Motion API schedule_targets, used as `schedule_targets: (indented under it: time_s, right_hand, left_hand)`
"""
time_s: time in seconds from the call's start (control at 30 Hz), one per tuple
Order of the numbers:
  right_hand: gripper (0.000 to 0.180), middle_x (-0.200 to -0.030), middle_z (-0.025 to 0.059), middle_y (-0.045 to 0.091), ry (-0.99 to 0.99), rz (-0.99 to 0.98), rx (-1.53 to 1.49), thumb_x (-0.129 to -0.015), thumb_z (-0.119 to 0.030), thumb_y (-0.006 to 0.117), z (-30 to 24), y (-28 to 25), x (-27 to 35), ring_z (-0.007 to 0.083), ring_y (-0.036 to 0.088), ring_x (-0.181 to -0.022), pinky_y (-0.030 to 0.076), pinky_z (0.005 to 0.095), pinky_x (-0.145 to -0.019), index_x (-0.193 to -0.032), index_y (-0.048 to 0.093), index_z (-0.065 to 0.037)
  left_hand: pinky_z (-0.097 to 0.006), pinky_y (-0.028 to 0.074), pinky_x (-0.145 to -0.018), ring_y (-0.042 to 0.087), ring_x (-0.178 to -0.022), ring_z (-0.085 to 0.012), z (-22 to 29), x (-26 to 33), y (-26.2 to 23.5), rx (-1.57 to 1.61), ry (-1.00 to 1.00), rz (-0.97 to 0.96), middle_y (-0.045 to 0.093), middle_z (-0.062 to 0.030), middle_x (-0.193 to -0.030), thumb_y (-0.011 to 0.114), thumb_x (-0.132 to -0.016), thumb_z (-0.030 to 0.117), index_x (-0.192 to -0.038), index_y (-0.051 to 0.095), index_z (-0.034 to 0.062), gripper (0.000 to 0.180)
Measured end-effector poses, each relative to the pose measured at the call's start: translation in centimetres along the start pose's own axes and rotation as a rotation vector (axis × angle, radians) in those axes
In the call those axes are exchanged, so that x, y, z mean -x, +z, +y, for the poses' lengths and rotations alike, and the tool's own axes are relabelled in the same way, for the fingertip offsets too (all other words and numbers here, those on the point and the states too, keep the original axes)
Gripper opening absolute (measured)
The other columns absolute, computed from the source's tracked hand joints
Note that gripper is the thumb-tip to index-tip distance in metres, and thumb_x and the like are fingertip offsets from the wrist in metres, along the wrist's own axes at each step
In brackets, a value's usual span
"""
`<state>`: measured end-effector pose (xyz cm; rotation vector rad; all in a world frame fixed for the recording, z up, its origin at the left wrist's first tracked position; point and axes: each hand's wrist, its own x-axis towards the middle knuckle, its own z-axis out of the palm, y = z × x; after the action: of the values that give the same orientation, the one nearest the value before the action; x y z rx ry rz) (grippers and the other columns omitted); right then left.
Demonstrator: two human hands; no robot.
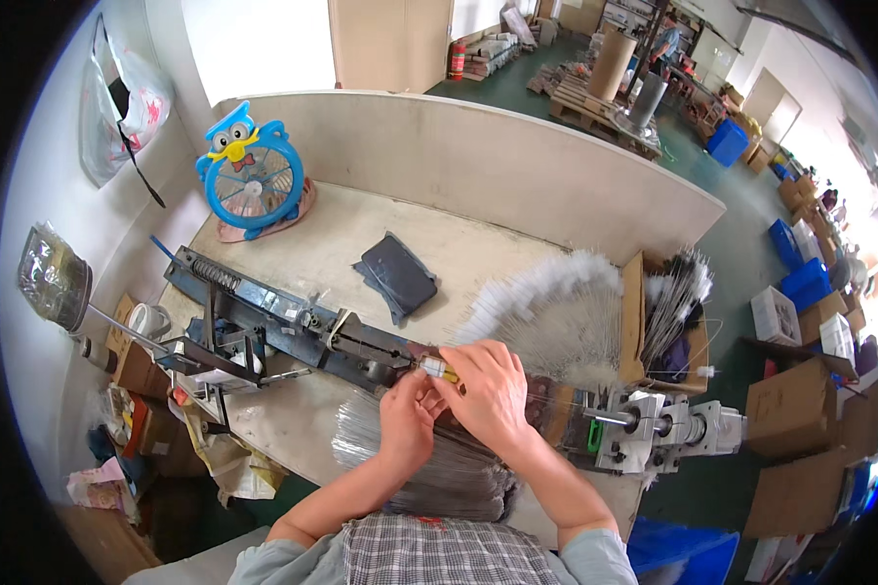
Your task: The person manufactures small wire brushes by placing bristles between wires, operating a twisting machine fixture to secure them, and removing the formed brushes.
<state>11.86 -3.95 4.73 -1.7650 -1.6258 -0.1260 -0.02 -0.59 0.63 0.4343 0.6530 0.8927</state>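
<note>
In the middle of the bench, my left hand (408,417) and my right hand (486,390) meet over a long dark metal bench fixture (288,327). Between the fingertips shows a small white cylinder with yellow on it (437,369), pinched by my right hand. My left hand's fingers are closed right beside it; what they hold, if anything, is too small to make out. Below my forearms lies a thick bundle of thin metal wires (361,434). Beyond my right hand, many thin wires with white tufted ends (546,297) are spread in a fan.
A dark phone-like slab (405,278) and a blue cartoon fan (254,190) sit toward the back panel (400,136). At right are a motor unit with shafts (673,429) and a cardboard box (634,327) of wires. A lamp-like head (57,278) stands at left.
</note>
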Motion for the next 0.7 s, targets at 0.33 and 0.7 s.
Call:
schedule_targets:
  time_s: [0.33,0.7]
  right_hand:
    - [0.021,-0.092,-0.0031,0.063,-0.16,-0.019,-0.027,-0.07,-0.018,0.072,1.2,-1.4,0.2,0.0188,0.056,-0.093,0.043,0.0355,-0.078,-0.091,0.07,-0.016]
    - [0.022,-0.094,0.0002,0.063,-0.136,-0.06,-0.027,-0.072,-0.016,0.071,1.0,-1.2,0.3,0.0217,0.057,-0.094,0.045,0.0363,-0.077,-0.094,0.07,-0.014]
  left_hand:
    - [-0.028,0.05,-0.078,0.064,-0.083,-0.0142,-0.2,-0.1,0.2,0.0,0.045,0.015,0.064,-0.0059,-0.093,0.057,-0.09,0.008,-0.095,0.058,0.0033,0.007]
    - [-0.029,0.05,-0.079,0.063,-0.086,-0.0136,-0.3,-0.3,0.2,0.024,0.029,-0.003,0.063,-0.0052,-0.092,0.056,-0.089,0.008,-0.097,0.058,0.0026,0.009]
